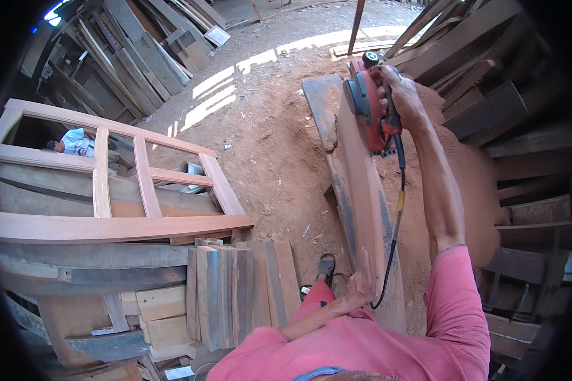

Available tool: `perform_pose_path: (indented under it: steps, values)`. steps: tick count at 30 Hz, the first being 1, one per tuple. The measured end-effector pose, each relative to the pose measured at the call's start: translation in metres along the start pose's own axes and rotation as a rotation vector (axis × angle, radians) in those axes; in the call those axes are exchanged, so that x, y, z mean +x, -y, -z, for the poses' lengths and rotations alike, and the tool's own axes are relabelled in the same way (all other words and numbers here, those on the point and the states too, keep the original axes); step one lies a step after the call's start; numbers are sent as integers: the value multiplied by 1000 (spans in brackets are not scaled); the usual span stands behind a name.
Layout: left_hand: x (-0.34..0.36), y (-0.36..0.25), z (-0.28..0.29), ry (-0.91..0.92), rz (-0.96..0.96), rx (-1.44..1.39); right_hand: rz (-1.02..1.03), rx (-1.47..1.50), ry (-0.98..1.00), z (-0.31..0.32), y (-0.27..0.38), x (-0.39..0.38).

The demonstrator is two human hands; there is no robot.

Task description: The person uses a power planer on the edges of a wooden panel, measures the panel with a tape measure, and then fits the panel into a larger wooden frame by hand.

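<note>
Up at far end of plank (361, 197) I see planer (364, 105) — R hand (405, 95) w/ fingers clamped on it; L hand (360, 284) at plank's nr end — can't tell if fingers apart. Cord (397, 222) alongside; frame (121, 227) off L.

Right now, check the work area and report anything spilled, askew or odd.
Reddish sawdust is strewn over the ground right of the wooden beam, like an uncleared spill. The red power tool trails its black cord close to the left hand, which seems untidy.

Wearer's hands (403, 95): two; power tool (376, 105): one; frame (121, 227): one; planks (210, 292) (too many to count).
</note>
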State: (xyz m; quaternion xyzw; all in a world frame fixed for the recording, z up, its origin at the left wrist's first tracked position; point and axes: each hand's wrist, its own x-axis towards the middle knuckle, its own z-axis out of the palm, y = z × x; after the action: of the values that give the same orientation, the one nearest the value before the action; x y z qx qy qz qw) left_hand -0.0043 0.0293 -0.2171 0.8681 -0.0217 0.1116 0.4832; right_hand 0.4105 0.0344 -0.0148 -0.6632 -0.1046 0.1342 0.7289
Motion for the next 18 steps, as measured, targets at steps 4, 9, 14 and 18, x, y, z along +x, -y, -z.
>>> perform_pose_path:
  steps: [4,9,14,18]
  values:
    - [-3,7,1,-1,-36,-10,-7,-122,49,54,11,-122]
    - [-7,10,-6,-6,56,-94,-124,-385,-43,103,-23,-272]
    - [19,-35,52,-34,82,-113,-281,-503,-110,121,-74,-386]
    - [68,-74,104,-272,-181,-26,-469,-495,-100,125,-108,-443]
